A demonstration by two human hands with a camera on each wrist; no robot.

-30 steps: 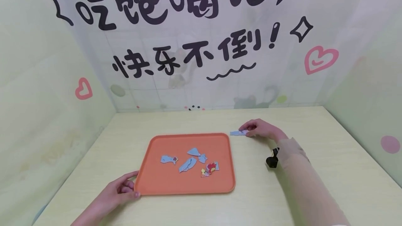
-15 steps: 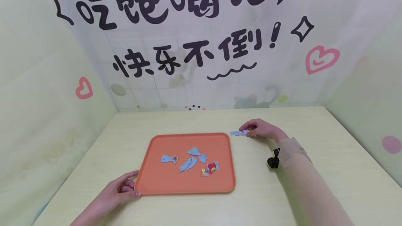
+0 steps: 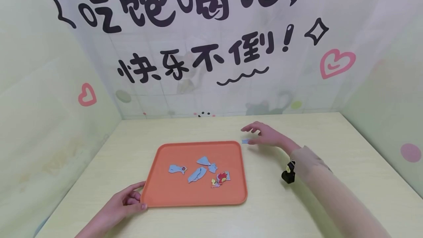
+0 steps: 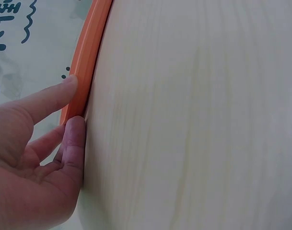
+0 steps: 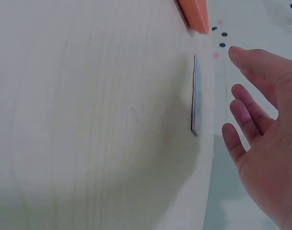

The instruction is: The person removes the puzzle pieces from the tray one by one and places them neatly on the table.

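At the near-left corner of an orange tray (image 3: pixel 165 194), my left hand (image 3: pixel 123 203) grips the edge. The left wrist view shows its thumb against the tray's rim (image 4: pixel 90 38), with the other fingers curled at the side. My right hand (image 3: pixel 266 135) hovers with spread fingers over the table, just past the tray's far-right corner. Below it lies a thin, flat light-blue piece (image 5: pixel 197 100), mostly covered by the hand in the head view. On the tray are irregular blue pieces (image 3: pixel 197 175) and a red-and-yellow printed one (image 3: pixel 223 177).
The pale wooden table (image 3: pixel 281 212) runs back to a printed cloth backdrop (image 3: pixel 211 98) with large black characters. Cloth walls stand on both sides. A black device (image 3: pixel 289 173) is at the right wrist, under the sleeve.
My right hand has let go of the light-blue piece, spread its fingers and lifted, shifting slightly left. The piece stays on the table. The left hand and the tray have not moved.
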